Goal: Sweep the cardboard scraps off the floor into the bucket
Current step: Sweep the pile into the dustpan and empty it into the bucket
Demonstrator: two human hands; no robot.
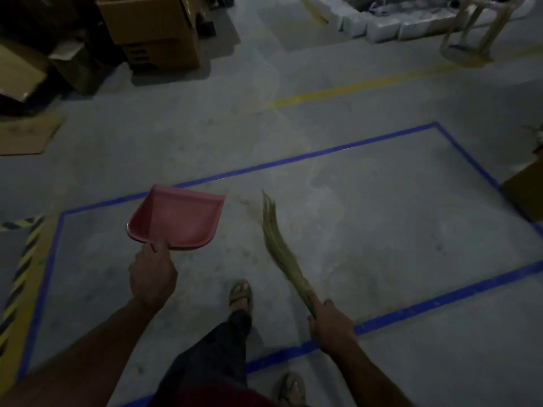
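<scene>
While the left hand (pixel 153 274) is gripping the rear edge of a pink plastic dustpan (pixel 177 218), its fingers curled around the hidden handle and the thumb lying on top, the pan is hanging above the grey concrete floor (pixel 367 215) with its open mouth pointing away from the person. Beside it, the right hand (pixel 330 326) is wrapping its fingers tightly around the green-bound neck of a straw-coloured grass broom (pixel 279 245), whose bristles are slanting forward and to the left, the tips hovering near the dustpan's right corner but apart from it. Both tools are sitting over a rectangle marked out in blue floor tape (pixel 308 155). No scraps or bucket are showing on the dim floor inside it. A sandalled foot (pixel 241 293) is stepping forward between the two arms. Farther out, a flattened sheet of brown cardboard (pixel 26 133) is lying at the left edge, brown cardboard boxes (pixel 152 30) are standing behind it, and a yellow painted line (pixel 338 92) is running across the floor beyond the tape.
</scene>
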